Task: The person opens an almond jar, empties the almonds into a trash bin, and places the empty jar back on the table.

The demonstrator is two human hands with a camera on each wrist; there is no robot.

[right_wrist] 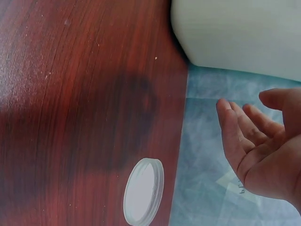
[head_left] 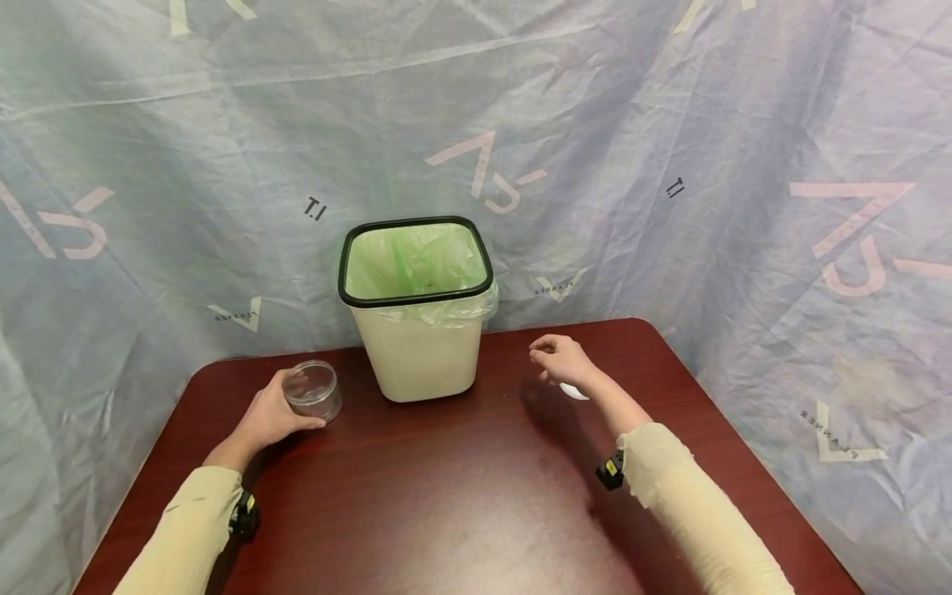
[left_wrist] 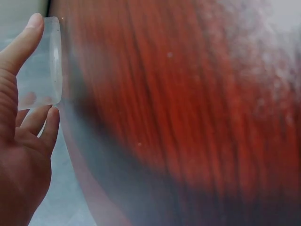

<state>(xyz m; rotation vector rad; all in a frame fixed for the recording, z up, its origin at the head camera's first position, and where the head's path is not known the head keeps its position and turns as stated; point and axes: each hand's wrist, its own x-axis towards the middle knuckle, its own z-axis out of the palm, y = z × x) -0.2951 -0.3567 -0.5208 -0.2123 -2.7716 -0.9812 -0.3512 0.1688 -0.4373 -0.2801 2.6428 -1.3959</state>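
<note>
At the left of the table, my left hand [head_left: 268, 416] holds a clear round plastic jar [head_left: 316, 401]. The left wrist view shows the thumb along one side of the jar [left_wrist: 37, 75] and the fingers at the other. Through its transparent wall no contents show. Over the right part of the table is my right hand [head_left: 567, 362], its fingers loosely bent around nothing. Below that hand a round white lid with a clear rim [right_wrist: 143, 192] lies flat on the table, partly hidden by the hand in the head view.
Between the hands, at the back of the table, stands a cream trash bin [head_left: 427, 355] with a black rim and a green bag liner. The dark red wooden table [head_left: 416, 504] has rounded far corners. A grey printed cloth [head_left: 595, 165] hangs close behind it.
</note>
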